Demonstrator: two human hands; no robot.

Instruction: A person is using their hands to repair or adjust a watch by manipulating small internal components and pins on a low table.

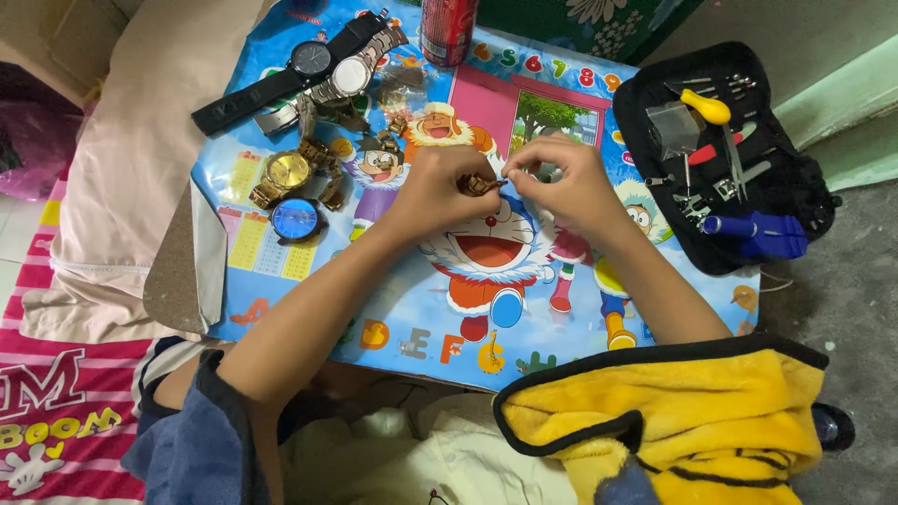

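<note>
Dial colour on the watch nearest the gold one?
Bright blue dial on that watch, just below the gold watch; head view.

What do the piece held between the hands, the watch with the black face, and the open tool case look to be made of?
The small linked piece between the left hand and right hand looks like gold- or bronze-toned metal, judging by its glints. The black-faced watch has a matte black strap, likely rubber or leather. The tool case looks like black fabric, dull and soft-edged.
</note>
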